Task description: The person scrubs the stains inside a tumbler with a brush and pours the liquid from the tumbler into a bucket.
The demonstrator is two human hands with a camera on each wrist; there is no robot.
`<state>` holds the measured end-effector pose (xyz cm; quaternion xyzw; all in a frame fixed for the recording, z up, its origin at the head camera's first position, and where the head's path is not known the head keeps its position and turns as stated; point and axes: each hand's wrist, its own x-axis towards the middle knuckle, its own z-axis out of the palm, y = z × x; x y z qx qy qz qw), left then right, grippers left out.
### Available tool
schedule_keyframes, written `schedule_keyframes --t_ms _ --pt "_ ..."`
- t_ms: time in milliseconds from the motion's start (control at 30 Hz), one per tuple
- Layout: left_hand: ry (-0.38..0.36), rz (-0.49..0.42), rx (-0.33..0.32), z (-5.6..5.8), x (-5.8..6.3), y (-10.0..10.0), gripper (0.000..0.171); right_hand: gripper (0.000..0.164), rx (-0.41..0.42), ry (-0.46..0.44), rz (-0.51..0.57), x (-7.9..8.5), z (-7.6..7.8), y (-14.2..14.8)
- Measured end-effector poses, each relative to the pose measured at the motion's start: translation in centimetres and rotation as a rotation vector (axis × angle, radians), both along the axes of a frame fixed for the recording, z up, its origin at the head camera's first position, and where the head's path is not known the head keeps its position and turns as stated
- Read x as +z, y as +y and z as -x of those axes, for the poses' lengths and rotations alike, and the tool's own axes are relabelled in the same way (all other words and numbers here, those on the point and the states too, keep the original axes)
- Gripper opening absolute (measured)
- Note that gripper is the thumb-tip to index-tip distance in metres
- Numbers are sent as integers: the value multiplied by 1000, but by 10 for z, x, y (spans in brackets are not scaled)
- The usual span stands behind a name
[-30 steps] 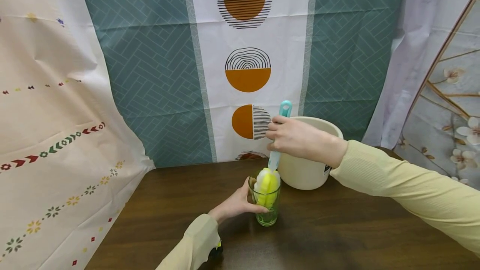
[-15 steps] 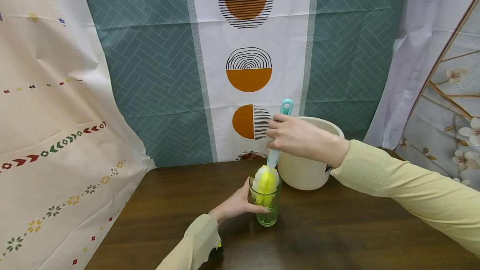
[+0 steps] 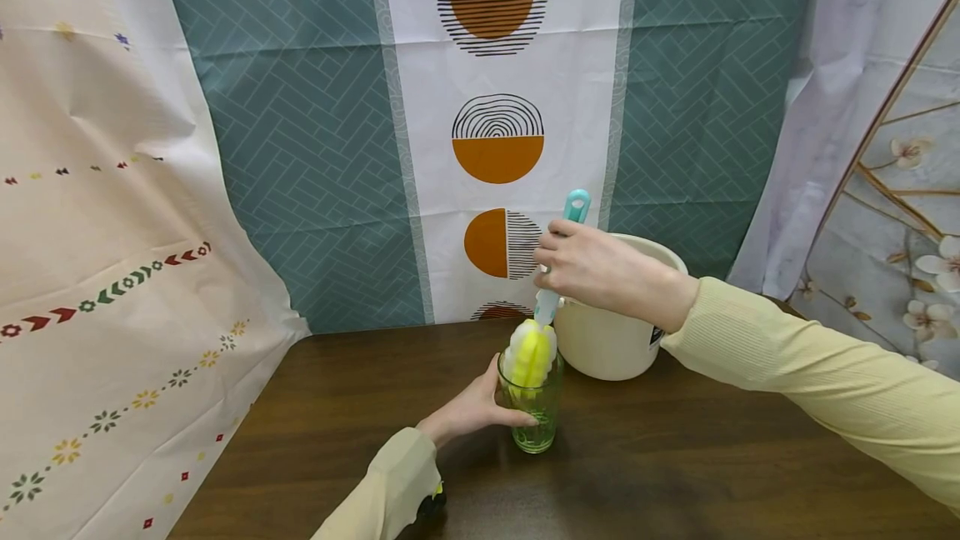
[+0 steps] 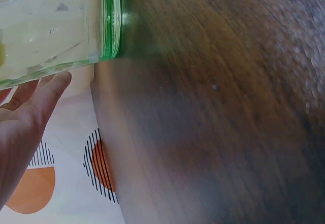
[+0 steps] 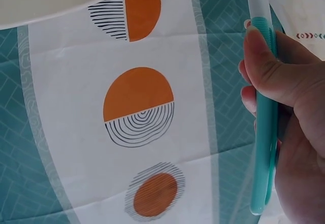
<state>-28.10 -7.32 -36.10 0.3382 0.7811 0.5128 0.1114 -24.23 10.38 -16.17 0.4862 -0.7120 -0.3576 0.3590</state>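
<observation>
A green-tinted drinking glass [image 3: 538,423] stands upright on the dark wooden table, held around its side by my left hand [image 3: 480,407]. In the left wrist view the glass [image 4: 51,33] shows its thick green base, with the fingers [image 4: 48,94] along its wall. My right hand [image 3: 588,265] grips the teal handle of a sponge bottle brush [image 3: 531,354]. Its yellow-and-white sponge head sits partly inside the glass, the upper part above the rim. The right wrist view shows thumb and fingers wrapped round the handle [image 5: 265,153].
Just behind the glass and under my right forearm stands a cream bucket [image 3: 607,344]. A patterned teal and white curtain [image 3: 322,148] hangs at the table's back edge. Pale printed cloth [image 3: 112,273] borders the left side.
My right hand has drawn the brush slightly upward, so more of the sponge head shows above the rim. The left hand and the glass have stayed in place.
</observation>
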Motion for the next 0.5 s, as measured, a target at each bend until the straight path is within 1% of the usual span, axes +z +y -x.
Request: schedule_keyframes --t_ms 67,300,400,500 --pt "2 6 7 0 0 0 75 19 -9 0 -4 0 0 0" --pt "19 17 24 2 -3 -1 75 19 -56 22 -22 -7 11 2" --pt "22 24 24 6 -9 -1 75 19 -74 28 -32 -7 11 2" --pt "30 39 24 14 -18 -2 74 19 -85 23 -35 -7 8 2"
